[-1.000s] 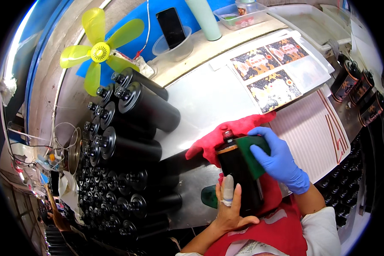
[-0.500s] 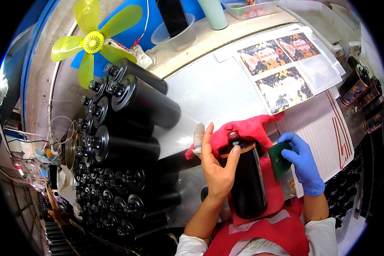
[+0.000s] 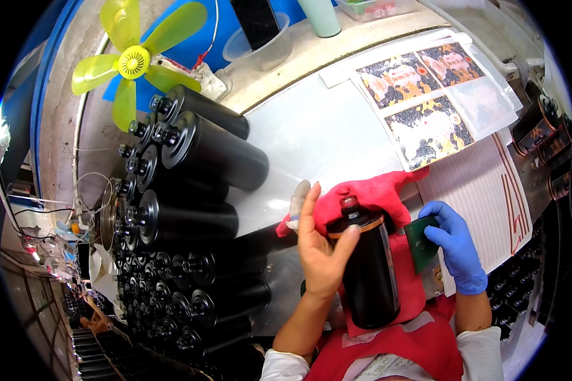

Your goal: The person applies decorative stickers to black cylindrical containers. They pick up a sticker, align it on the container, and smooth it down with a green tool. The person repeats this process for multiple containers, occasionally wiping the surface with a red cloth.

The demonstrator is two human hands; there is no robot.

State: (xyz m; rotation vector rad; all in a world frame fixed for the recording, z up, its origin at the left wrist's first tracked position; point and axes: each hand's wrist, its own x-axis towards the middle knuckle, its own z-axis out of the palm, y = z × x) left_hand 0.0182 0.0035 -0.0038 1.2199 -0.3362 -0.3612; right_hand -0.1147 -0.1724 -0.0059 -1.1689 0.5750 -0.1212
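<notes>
At bench centre, low in my view: one black cylinder (image 3: 368, 267), lying lengthwise toward me on a red cloth (image 3: 375, 193), its capped, orange-ringed end pointing away.

Left hand (image 3: 321, 251): bare, one finger taped. Palm against the cylinder's upper left side, thumb curled over the rim, other fingers spread and raised. I log it as open, steadying rather than clasping.

Right hand (image 3: 454, 244): blue glove. Fingers pinched shut on a small green pad (image 3: 421, 241), held just right of the cylinder. I cannot tell whether the pad touches the cylinder.

Red apron (image 3: 394, 346): under the cylinder's near end, at the lower edge.

Stock, left of my hands:
- black cylinders (image 3: 190, 190), stacked on their sides in rows, capped ends facing left, running from the upper left down to the lower left edge.

Bench surface:
- grey sheet (image 3: 324, 136), bare patch between the stack and the prints.
- printed label sheets (image 3: 429, 95), coloured panels, upper right.
- striped white sheet (image 3: 480, 184), right of the cloth, partly beneath the gloved hand.

Far edge:
- yellow fan (image 3: 133, 60), upper left, blades stopped or too sharp to judge.
- clear tub (image 3: 260, 44) holding a dark flat thing.
- pale green cup (image 3: 321, 16).

Right rim: further dark cylinders (image 3: 543, 136), too bent by the lens to count.
</notes>
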